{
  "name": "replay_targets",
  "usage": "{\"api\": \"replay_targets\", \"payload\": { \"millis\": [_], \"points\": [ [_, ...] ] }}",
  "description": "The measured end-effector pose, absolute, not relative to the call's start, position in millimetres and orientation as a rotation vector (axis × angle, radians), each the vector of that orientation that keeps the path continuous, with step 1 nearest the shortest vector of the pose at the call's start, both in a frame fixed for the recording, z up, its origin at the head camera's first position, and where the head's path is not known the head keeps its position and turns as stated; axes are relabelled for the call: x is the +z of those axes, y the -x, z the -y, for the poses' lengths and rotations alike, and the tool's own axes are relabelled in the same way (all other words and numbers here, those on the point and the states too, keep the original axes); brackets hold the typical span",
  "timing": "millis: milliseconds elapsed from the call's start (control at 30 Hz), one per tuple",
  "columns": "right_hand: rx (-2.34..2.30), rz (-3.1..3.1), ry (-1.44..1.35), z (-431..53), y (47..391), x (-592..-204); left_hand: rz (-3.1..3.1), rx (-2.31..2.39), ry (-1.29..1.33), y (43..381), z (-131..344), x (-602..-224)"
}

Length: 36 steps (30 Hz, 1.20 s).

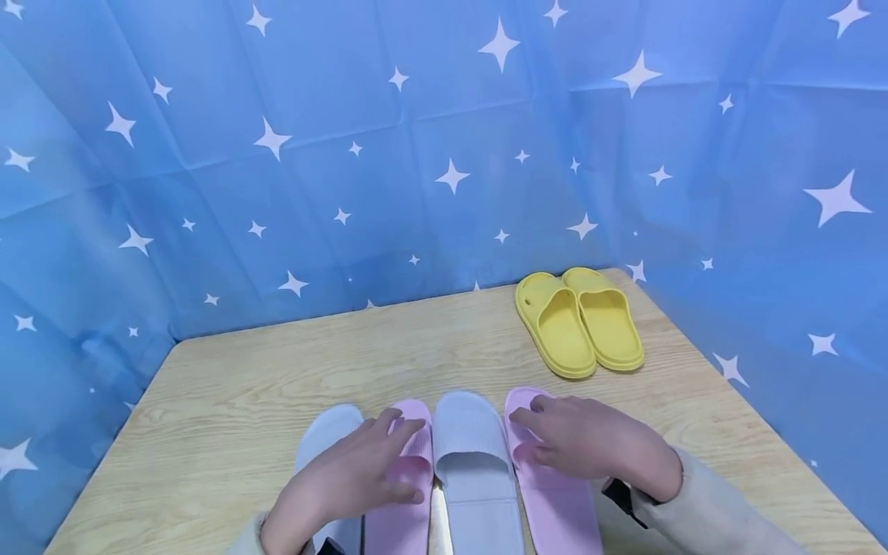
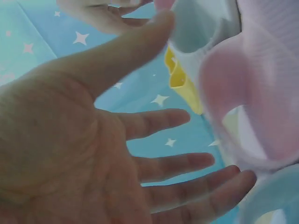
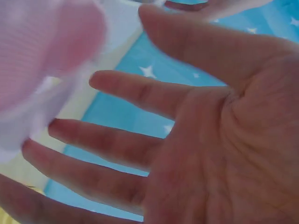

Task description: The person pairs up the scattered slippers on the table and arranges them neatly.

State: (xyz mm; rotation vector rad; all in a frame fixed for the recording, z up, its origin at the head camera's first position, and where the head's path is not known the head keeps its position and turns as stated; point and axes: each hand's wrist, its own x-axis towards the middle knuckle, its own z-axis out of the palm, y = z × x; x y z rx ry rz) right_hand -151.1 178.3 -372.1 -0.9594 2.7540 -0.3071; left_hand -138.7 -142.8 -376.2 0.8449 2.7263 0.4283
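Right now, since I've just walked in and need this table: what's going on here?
A person's left hand is over one pink slipper, their right hand over the other pink slipper, both with fingers open. A pale blue slipper lies between them, another blue one at the row's left end. The yellow slippers sit apart, near the far right corner of the wooden table.

The right hand (image 3: 201,144) is held with fingers (image 3: 135,91) outstretched near a blurred pink slipper (image 3: 28,46), and star-patterned blue cloth (image 3: 124,115) is seen beyond.

Pink slippers (image 1: 560,505) beside pale-blue slippers (image 1: 480,497)
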Motion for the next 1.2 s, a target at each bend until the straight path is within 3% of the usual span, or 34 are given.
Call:
{"api": "replay_targets", "payload": {
  "millis": [300,633,1200],
  "points": [
    [-0.390,-2.660,0.861,-180.4,172.0,-384.3,-2.806,0.361,-0.947,152.0,141.2,-392.1],
    [-0.381,-2.717,0.998,-184.5,185.6,-386.0,-2.824,0.418,-0.983,168.0,146.0,-398.4],
    [-0.443,-2.672,0.983,-183.4,218.0,-391.1,-2.713,0.488,-0.792,208.6,145.4,-388.5]
  ]
}}
